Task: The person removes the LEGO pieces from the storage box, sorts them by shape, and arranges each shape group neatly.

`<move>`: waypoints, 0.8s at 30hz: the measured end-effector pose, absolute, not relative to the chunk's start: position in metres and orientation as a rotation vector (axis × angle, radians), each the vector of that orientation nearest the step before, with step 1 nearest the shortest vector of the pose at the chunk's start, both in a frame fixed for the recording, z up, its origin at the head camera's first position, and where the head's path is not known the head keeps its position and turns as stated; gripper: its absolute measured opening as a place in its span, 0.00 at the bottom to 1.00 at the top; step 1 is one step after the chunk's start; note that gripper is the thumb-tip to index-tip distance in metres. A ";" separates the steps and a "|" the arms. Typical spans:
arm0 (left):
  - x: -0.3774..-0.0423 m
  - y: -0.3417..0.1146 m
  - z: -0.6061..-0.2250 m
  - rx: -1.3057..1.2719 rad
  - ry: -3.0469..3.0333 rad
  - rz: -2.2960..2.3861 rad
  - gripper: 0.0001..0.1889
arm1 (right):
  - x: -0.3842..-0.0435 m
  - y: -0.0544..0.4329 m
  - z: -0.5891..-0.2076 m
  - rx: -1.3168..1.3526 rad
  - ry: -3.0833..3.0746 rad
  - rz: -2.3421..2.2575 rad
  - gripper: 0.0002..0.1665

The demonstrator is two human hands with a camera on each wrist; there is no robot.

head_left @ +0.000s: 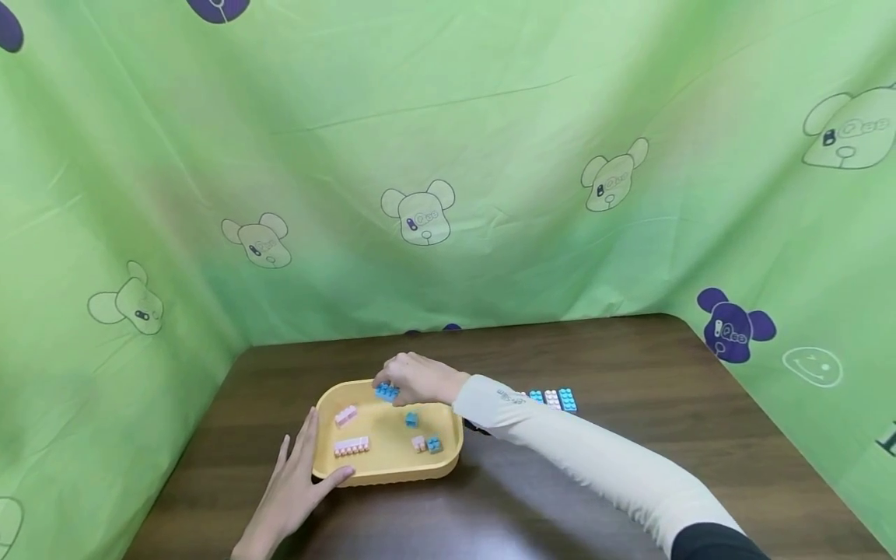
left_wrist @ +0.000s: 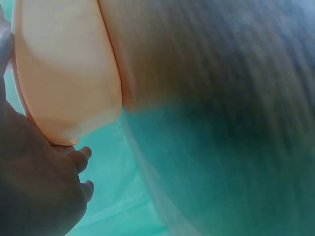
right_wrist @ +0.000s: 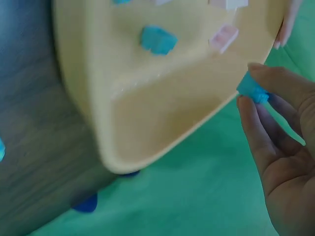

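A yellow tray point(head_left: 385, 471) with rounded corners holds several pink and blue toy building bricks. Above its far rim my right hand point(head_left: 418, 379) pinches a blue building brick point(head_left: 386, 392) between thumb and fingertips; the brick's studs show in the right wrist view, beside the tray's edge. My left hand point(head_left: 297, 478) rests against the tray's near left corner, its fingers fairly straight along the left side and its thumb on the front rim. Inside the tray lie a long pink brick point(head_left: 351, 446), a smaller pink brick point(head_left: 346, 415) and a blue brick point(head_left: 411, 420).
Near the tray's right end sit a small pink brick point(head_left: 418, 444) and another blue brick point(head_left: 434, 445). Right of the tray, a row of blue and pink bricks point(head_left: 552, 399) stands on the brown wooden table point(head_left: 630, 365), partly behind the right sleeve. A green printed cloth point(head_left: 490, 272) hangs behind.
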State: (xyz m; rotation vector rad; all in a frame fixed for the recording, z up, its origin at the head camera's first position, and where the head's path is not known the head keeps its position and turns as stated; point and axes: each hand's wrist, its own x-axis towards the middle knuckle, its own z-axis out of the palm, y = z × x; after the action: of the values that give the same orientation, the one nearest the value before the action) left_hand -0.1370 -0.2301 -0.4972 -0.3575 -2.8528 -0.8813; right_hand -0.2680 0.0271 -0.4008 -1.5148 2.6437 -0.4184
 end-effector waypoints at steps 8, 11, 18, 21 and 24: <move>-0.137 -0.230 -0.500 -0.372 -2.833 -0.846 0.57 | -0.276 0.070 -0.389 -1.514 2.695 -0.501 0.20; -0.138 -0.230 -0.500 -0.376 -2.828 -0.846 0.57 | -0.277 0.085 -0.384 -1.513 2.742 -0.508 0.19; -0.138 -0.230 -0.499 -0.368 -2.835 -0.875 0.57 | -0.278 0.126 -0.382 -1.530 2.853 -0.523 0.15; -0.138 -0.230 -0.498 -0.368 -2.835 -0.873 0.57 | -0.279 0.146 -0.386 -1.473 2.879 -0.550 0.17; -0.138 -0.230 -0.496 -0.370 -2.833 -0.874 0.57 | -0.280 0.166 -0.392 -1.433 2.902 -0.521 0.19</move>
State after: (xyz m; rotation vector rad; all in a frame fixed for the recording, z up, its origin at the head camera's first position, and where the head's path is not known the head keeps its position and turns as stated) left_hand -0.1379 -0.2299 -0.4964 -0.3705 -2.8331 -0.8745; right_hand -0.2800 0.1663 -0.3917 -1.4332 2.9017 -0.5212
